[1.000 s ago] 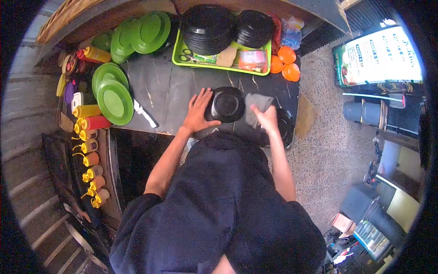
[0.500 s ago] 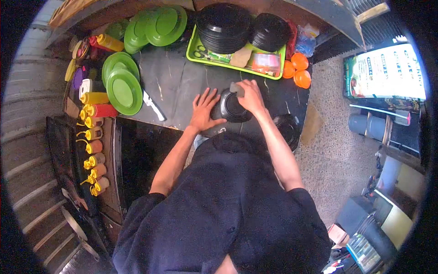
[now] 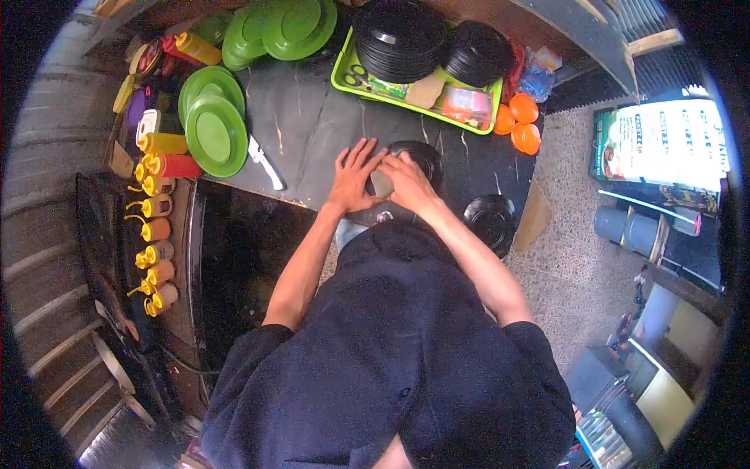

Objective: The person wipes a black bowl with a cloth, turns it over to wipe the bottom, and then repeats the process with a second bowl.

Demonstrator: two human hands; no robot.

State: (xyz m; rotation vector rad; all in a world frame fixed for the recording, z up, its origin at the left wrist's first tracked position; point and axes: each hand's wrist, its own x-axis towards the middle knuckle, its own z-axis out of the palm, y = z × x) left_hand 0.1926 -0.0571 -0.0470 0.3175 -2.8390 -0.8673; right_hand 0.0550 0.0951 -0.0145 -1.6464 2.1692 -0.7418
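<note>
A black plate [image 3: 428, 160] lies on the dark countertop in front of me, partly covered by my right hand. My right hand [image 3: 409, 184] has its fingers closed on a small flat grey piece [image 3: 380, 185], whose material I cannot make out. The piece is at the plate's left side, between my two hands. My left hand [image 3: 351, 180] rests on the countertop left of the plate, fingers stretched out, close to the grey piece. Another black plate [image 3: 490, 222] lies to the right, near the counter's edge.
A green tray [image 3: 337, 80] at the back bears stacked black plates [image 3: 398, 39]. Orange cups [image 3: 523, 109] stand beside it. Green plates [image 3: 215, 137], a white-handled knife [image 3: 267, 166] and several sauce bottles [image 3: 156, 228] are at the left. A counter [image 3: 291, 100] with marble-like veins lies beneath.
My right hand has moved left with the grey piece, from over the plate to close beside my left hand. My left hand stays beside the plate. The whole view has shifted slightly.
</note>
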